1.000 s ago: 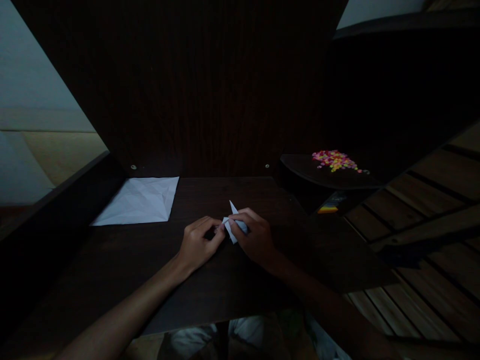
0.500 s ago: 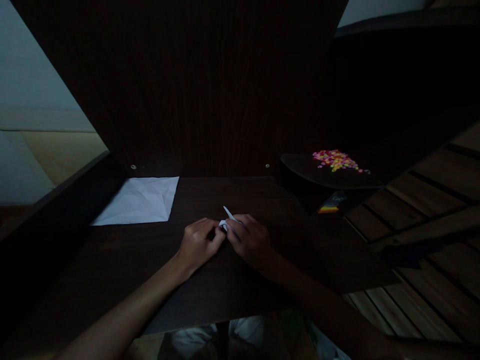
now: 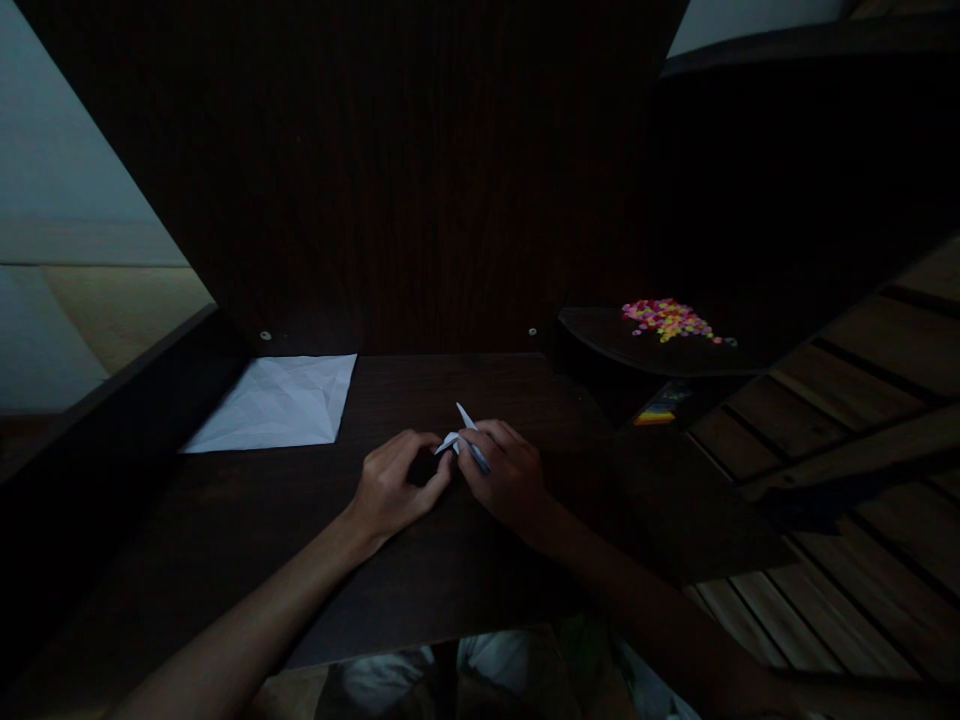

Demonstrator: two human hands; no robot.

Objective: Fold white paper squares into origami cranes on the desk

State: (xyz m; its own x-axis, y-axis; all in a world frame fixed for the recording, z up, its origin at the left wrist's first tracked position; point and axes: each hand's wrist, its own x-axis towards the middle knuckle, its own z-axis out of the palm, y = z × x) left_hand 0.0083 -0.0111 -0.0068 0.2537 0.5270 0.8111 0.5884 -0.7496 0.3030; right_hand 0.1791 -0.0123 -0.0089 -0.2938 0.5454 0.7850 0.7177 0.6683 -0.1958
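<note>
A small folded white paper figure (image 3: 452, 440) with narrow pointed ends is between my two hands, above the dark table. One thin point rises up and away from me, and another bends down toward the left. My right hand (image 3: 504, 470) grips the body of the figure, its fingers hiding much of it. My left hand (image 3: 396, 483) curls at the left point, with thumb and index fingertip on either side of the paper and a gap showing behind them. The exact contact of the left fingertips is hard to see in the dim light.
A creased white paper sheet (image 3: 281, 405) lies at the table's back left. Small colourful pieces (image 3: 670, 320) are heaped on a rounded shelf (image 3: 600, 335) at right, with a yellow-and-blue item (image 3: 660, 410) below. A tall dark panel (image 3: 420, 200) closes off the back.
My left thumb and index finger have parted a little, showing more of the bent left point. My right hand has shifted slightly right and up with the paper figure, turning it a little.
</note>
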